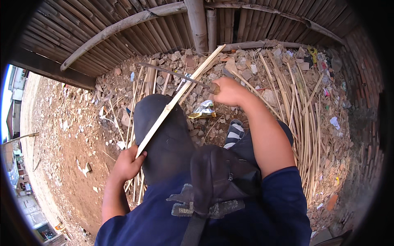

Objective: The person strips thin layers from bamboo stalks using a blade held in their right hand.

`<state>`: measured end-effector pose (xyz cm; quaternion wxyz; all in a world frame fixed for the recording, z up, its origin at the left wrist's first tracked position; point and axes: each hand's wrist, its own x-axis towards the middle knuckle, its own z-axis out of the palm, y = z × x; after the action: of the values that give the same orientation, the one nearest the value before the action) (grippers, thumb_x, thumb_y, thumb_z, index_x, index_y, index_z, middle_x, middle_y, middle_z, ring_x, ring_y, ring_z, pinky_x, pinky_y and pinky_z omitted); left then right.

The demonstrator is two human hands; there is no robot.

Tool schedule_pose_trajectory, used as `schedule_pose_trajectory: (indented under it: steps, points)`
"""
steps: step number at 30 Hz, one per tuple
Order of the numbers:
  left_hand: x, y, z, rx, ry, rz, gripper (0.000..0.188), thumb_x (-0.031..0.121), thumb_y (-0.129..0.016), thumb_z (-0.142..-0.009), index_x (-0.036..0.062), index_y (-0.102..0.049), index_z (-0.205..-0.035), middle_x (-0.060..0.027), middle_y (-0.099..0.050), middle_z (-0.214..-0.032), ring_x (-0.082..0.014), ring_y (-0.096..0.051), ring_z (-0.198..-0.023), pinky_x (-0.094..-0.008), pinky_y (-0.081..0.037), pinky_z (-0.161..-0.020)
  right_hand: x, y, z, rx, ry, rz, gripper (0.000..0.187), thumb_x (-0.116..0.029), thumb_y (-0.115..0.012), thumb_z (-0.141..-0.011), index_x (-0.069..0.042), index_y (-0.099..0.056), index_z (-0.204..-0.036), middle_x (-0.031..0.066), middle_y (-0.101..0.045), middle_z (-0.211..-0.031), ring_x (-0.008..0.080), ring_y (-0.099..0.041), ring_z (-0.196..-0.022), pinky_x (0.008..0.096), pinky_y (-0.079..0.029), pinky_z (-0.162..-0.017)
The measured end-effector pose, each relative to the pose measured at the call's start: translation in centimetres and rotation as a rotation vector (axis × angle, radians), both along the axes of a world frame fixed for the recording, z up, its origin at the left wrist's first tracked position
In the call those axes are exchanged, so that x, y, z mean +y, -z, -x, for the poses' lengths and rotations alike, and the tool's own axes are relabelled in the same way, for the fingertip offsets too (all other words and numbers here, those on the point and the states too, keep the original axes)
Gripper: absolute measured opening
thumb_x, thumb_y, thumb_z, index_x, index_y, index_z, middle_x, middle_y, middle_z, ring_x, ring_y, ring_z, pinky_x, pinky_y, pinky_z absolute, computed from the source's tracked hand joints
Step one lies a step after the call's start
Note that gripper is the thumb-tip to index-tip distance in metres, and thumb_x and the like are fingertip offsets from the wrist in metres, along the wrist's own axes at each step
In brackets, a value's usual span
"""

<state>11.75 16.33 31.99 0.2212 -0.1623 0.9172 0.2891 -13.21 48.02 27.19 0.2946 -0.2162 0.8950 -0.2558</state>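
My left hand [128,164] is closed around the lower end of a long, pale split bamboo strip [168,107]. The strip slants up and away to the right, passing over my dark-trousered left knee. In my right hand [230,91] is the wooden handle of a long knife, gripped near its base. Its narrow dark blade [174,74] points left, seen nearly edge-on, and crosses the strip above the knee. Whether the blade touches the strip I cannot tell.
Many loose bamboo strips [293,110] lie in a bundle on my right; more lie beyond my left knee. A shiny wrapper [203,110] rests on the rubble between my legs. Ahead stands a bamboo wall [172,30] with a post [197,24]; a brick wall [365,102] rises at right.
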Motion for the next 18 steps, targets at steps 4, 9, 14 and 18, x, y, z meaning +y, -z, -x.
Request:
schedule_pose_trajectory:
  steps: [4, 9, 14, 18]
  points:
    - [-0.3, -0.8, -0.1, -0.009, 0.031, 0.056, 0.033, 0.028, -0.063, -0.094, -0.0032, -0.057, -0.083, -0.0239, -0.062, -0.074, -0.0419, -0.062, -0.073, -0.0465, -0.048, -0.069, -0.3, -0.7, -0.8, 0.149, 0.061, 0.085, 0.034, -0.017, -0.069, -0.075, -0.006, -0.071, -0.107, 0.022, -0.071, -0.098, 0.0396, -0.067, -0.097, 0.0465, -0.053, -0.087]
    - [-0.4, -0.3, -0.2, -0.006, 0.047, 0.048, 0.032, 0.027, -0.064, -0.093, -0.003, -0.057, -0.086, -0.0239, -0.062, -0.074, -0.0414, -0.062, -0.073, -0.0459, -0.048, -0.069, -1.9, -1.4, -2.2, 0.142, -0.047, 0.008, 0.026, -0.015, -0.067, -0.073, -0.005, -0.07, -0.097, 0.0222, -0.071, -0.091, 0.0399, -0.068, -0.089, 0.0468, -0.053, -0.081]
    - [0.2, -1.3, 0.5, -0.03, 0.037, 0.038, 0.03, 0.026, -0.063, -0.094, -0.0031, -0.058, -0.088, -0.0232, -0.063, -0.077, -0.039, -0.062, -0.074, -0.045, -0.048, -0.071, 0.9, 0.1, 1.1, 0.059, 0.169, 0.129, 0.032, -0.014, -0.067, -0.074, -0.003, -0.07, -0.103, 0.0226, -0.07, -0.09, 0.0397, -0.068, -0.088, 0.0453, -0.053, -0.081]
    - [-0.6, -0.7, -0.1, -0.085, -0.009, -0.011, 0.027, 0.024, -0.063, -0.094, -0.0032, -0.061, -0.091, -0.02, -0.063, -0.079, -0.0318, -0.06, -0.077, -0.0422, -0.048, -0.077, -1.2, -0.8, -1.6, 0.14, 0.118, 0.146, 0.036, -0.014, -0.068, -0.073, -0.003, -0.07, -0.108, 0.0242, -0.07, -0.095, 0.04, -0.067, -0.093, 0.0451, -0.053, -0.083]
